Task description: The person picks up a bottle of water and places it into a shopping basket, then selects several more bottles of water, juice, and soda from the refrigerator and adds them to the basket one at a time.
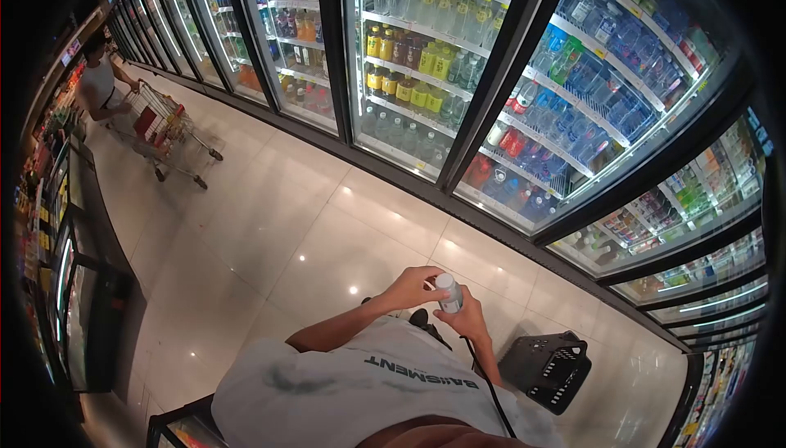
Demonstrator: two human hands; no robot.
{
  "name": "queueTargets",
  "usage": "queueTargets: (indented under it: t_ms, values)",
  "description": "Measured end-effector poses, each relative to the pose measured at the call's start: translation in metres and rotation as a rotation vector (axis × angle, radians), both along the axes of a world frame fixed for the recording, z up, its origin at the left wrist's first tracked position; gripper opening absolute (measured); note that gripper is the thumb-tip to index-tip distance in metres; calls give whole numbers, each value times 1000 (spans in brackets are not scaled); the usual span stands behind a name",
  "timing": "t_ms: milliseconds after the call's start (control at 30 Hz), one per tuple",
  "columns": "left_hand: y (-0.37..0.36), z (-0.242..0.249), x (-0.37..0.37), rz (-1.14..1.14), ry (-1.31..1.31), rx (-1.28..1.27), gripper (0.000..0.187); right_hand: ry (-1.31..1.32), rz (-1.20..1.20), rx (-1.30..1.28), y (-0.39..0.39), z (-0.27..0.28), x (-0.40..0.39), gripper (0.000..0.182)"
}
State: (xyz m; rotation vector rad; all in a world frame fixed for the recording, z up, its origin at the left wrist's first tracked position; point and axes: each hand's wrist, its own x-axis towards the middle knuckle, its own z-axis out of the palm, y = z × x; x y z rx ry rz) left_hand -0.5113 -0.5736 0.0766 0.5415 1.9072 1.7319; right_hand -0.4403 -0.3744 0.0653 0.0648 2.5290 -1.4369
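Observation:
A small clear bottle (449,302) with a white cap (444,281) is held in front of my body, its cap end toward the camera. My right hand (470,317) wraps around the bottle's side. From the other side, my left hand (416,288) is curled, with thumb and fingertips at the bottle beside the cap. How firmly the left fingertips grip is hard to see. A dark cable (488,382) hangs down past my right forearm.
A black shopping basket (558,370) stands on the tiled floor (246,227) by my right side. Glass-door drink coolers (434,47) line the aisle ahead. At the far left, a person (100,88) pushes a shopping cart (164,121). A dark display case (86,309) stands left.

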Motion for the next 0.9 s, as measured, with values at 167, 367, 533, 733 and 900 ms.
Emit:
queueTargets:
  t_ms: [167,367,533,733,900]
  values:
    - [-51,-4,-11,61,33,59,40,5,45,3,-53,2,-19,64]
    - [-86,9,-15,111,49,76,38,-18,85,92,-90,11,-30,64]
    - [-88,11,-18,122,83,75,36,-57,73,131,-97,29,-32,65]
    - [-67,33,-12,-5,166,24,35,163,6,-42,-77,18,-3,62]
    - [-33,27,26,28,316,-81,34,230,-55,-96,-57,15,34,66]
